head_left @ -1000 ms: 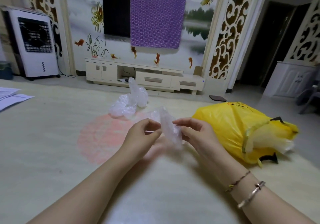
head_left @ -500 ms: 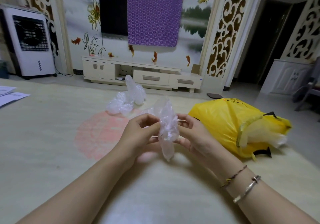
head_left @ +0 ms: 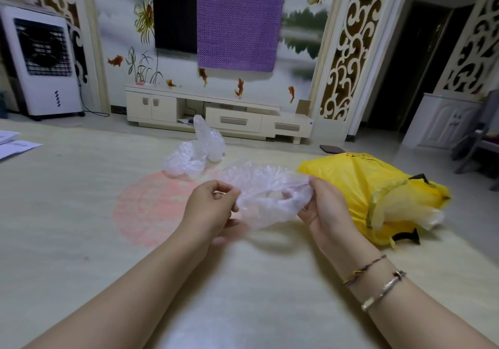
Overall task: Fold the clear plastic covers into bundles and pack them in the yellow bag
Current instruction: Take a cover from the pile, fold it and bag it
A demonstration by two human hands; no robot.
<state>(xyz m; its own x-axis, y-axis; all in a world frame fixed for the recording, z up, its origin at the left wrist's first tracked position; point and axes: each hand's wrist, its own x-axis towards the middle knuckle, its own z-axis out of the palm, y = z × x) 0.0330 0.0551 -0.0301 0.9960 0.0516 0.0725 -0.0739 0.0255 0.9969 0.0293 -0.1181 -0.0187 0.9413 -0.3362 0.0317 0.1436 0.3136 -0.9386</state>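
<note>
Your hands have drawn apart, stretching the cover (head_left: pixel 266 196) crosswise between the pinching fingers of your left hand (head_left: pixel 213 208) and right hand (head_left: pixel 321 208), above the worktop (head_left: pixel 81 227), the bag (head_left: pixel 359 186) just beside your right.

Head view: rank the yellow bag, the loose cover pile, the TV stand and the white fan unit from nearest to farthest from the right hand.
From the right hand:
1. Yellow bag, just to its right on the floor.
2. Cover pile, ahead and to the left.
3. TV stand, against the far wall, behind the pile.
4. Fan unit, far left corner.
</note>
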